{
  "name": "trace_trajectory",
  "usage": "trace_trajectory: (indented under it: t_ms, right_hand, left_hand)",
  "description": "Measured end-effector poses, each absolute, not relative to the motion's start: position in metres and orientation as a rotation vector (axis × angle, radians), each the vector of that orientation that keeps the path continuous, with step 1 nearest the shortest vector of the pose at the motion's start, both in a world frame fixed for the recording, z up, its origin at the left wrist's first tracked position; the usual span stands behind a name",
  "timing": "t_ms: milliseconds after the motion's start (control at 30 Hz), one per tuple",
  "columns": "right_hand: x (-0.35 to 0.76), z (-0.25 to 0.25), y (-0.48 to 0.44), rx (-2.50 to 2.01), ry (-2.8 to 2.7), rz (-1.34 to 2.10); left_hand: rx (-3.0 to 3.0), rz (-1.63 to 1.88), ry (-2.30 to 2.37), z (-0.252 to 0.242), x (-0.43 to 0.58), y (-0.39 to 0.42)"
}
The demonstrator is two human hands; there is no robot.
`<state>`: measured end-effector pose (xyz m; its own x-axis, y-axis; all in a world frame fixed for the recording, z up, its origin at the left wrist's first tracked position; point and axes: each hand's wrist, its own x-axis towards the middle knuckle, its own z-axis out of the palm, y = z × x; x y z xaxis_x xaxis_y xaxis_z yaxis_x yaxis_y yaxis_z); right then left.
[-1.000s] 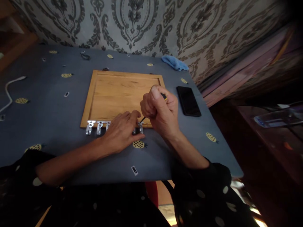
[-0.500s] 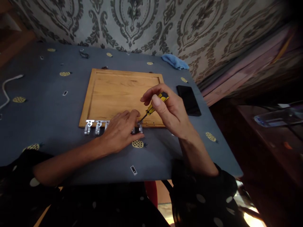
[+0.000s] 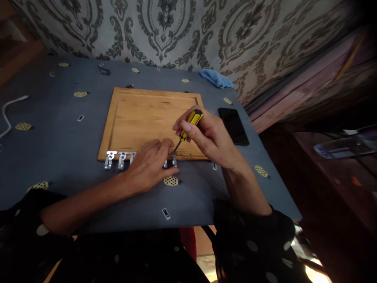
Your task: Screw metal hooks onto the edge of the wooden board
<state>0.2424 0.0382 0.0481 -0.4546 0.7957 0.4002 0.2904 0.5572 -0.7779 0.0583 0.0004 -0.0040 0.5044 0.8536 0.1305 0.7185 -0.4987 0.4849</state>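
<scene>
A wooden board (image 3: 147, 114) with a raised frame lies flat on the table. Along its near edge runs a metal hook rail (image 3: 122, 160) with several silver hooks. My left hand (image 3: 149, 163) is closed over the middle of this rail, its fingers on the board and its thumb below the edge, hiding part of the hooks. Between the thumb and fingers of my right hand (image 3: 207, 135) is a yellow and black screwdriver (image 3: 191, 122). It is tilted, its tip down at the rightmost hook (image 3: 174, 160); whether a screw sits under the tip is too small to tell.
A black phone (image 3: 234, 125) lies right of the board. At the back right is a blue cloth (image 3: 216, 78), near the patterned wall (image 3: 165, 31). A white cable (image 3: 7, 114) is on the left. A small dark item (image 3: 103, 70) lies at the back of the table (image 3: 59, 149).
My right hand has shifted slightly left and turned, so the screwdriver handle stands a little steeper. The tip stays at the same hook. My left hand keeps its place on the rail.
</scene>
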Motion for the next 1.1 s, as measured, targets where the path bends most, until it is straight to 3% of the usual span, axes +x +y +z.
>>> trace_trajectory:
  t_ms: [600, 867, 1100]
  right_hand:
    - [0.242, 0.044, 0.046, -0.826, -1.972, 0.904]
    - [0.241, 0.046, 0.027, -0.758, -1.622, 0.836]
    - [0.24, 0.04, 0.027, -0.815, -1.761, 0.811]
  left_hand:
    - [2.337, 0.464, 1.319, 0.0, 0.058, 0.001]
    - [2.341, 0.495, 1.322, -0.001, 0.058, 0.0]
    - [2.334, 0.467, 1.314, 0.001, 0.058, 0.001]
